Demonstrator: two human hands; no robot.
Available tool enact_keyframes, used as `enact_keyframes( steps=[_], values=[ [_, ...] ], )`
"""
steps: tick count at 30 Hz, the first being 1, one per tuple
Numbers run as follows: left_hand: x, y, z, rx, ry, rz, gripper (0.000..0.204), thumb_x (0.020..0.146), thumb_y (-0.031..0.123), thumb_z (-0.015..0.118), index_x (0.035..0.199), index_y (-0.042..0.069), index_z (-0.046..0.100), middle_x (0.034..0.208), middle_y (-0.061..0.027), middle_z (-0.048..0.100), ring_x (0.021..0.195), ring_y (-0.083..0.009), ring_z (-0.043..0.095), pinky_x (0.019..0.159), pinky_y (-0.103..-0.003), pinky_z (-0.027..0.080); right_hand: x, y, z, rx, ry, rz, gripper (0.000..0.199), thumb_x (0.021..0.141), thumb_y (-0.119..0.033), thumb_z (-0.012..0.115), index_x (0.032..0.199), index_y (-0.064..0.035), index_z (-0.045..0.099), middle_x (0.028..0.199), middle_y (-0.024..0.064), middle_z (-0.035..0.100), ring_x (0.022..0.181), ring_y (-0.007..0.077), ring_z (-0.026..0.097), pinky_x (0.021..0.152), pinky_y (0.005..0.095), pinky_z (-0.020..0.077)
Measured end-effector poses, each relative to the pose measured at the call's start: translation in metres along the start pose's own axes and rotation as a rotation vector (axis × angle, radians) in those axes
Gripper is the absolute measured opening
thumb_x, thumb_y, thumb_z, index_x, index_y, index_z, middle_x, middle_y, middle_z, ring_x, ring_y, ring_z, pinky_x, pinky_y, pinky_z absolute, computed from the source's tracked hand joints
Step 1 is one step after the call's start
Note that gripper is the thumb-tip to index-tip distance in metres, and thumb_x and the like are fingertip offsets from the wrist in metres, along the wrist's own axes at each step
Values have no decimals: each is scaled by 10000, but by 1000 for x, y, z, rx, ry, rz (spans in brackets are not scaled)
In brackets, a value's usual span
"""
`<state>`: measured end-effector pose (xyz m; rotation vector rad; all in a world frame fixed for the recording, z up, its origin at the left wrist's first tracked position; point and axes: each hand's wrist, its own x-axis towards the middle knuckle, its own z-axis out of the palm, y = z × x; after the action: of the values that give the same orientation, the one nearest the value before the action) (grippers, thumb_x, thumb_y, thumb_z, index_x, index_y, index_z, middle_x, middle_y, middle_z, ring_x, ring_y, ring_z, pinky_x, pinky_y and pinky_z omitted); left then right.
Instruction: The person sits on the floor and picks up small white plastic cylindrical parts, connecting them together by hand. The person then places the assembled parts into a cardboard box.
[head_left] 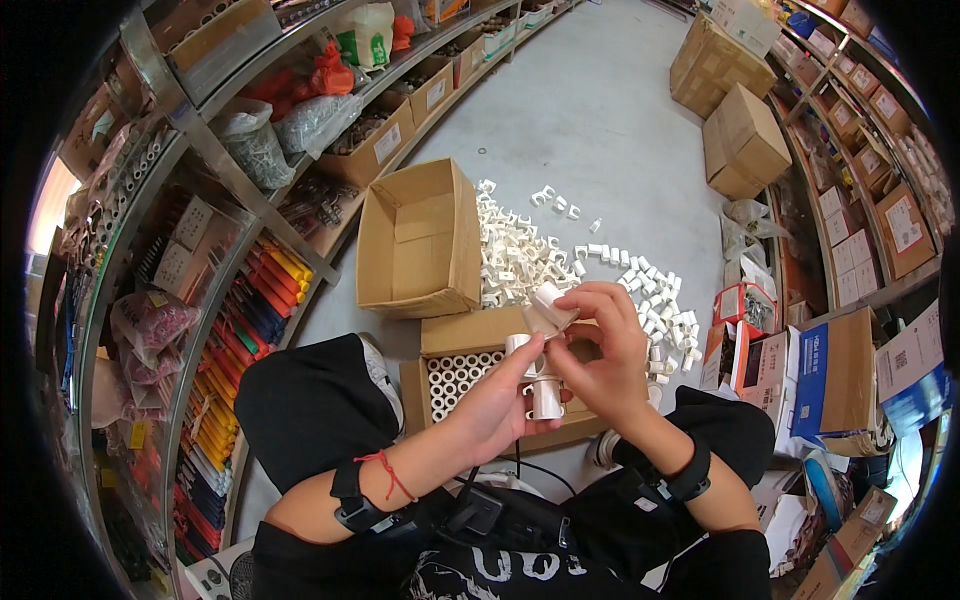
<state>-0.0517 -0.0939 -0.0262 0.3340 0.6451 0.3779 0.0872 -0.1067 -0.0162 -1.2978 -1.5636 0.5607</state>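
Note:
My left hand [482,412] is closed around a few white plastic pipe fittings [547,399], which show between its fingers and thumb. With fingers and thumb pinched together, my right hand [612,350] grips another white pipe fitting [546,297] just above them, close to the left thumb. Both hands are held over a low open cardboard box [412,385]. On its left side, short white tubular fittings [455,380] stand upright in tight rows. My hands and forearms hide much of the box's right part.
Beyond the low box lie a heap of white U-shaped clips [510,245] and scattered white tubular fittings [660,310] on the grey floor. A taller open carton [415,285] stands at their left. Loaded shelves [215,270] line both sides; closed cartons [745,145] stand far right.

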Motion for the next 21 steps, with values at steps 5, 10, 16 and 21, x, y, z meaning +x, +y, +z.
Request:
enact_keyframes(
  steps=[5, 10, 16, 21],
  values=[
    [-3, -1, 2, 41, 97, 55, 370, 854, 456, 400, 1050, 143, 426, 893, -7, 503, 806, -127, 526, 562, -265, 458, 4, 6, -6, 175, -11, 107, 320, 635, 89, 561, 932, -10, 498, 976, 62, 431, 852, 127, 532, 669, 224, 503],
    [-4, 8, -3, 105, 126, 140, 439, 864, 485, 337, 1126, 143, 416, 934, -30, 520, 829, -125, 526, 581, -255, 452, 7, -6, -20, 192, -147, 202, 316, 631, 56, 587, 923, -26, 497, 963, 41, 454, 862, 118, 533, 684, 226, 492],
    [-7, 11, -4, 174, 76, 142, 418, 847, 460, 418, 1089, 119, 427, 923, -15, 515, 791, -109, 522, 569, -258, 469, 5, -15, -27, 294, -194, 300, 246, 646, 41, 596, 856, -1, 476, 994, 95, 519, 845, 128, 552, 699, 248, 497],
    [-7, 10, -3, 192, 84, 174, 413, 846, 449, 429, 1085, 112, 425, 916, -23, 521, 774, -104, 527, 565, -251, 469, 3, -10, -30, 268, -211, 263, 209, 655, 58, 590, 812, 8, 461, 1051, 154, 534, 853, 144, 565, 731, 262, 499]
  ],
)
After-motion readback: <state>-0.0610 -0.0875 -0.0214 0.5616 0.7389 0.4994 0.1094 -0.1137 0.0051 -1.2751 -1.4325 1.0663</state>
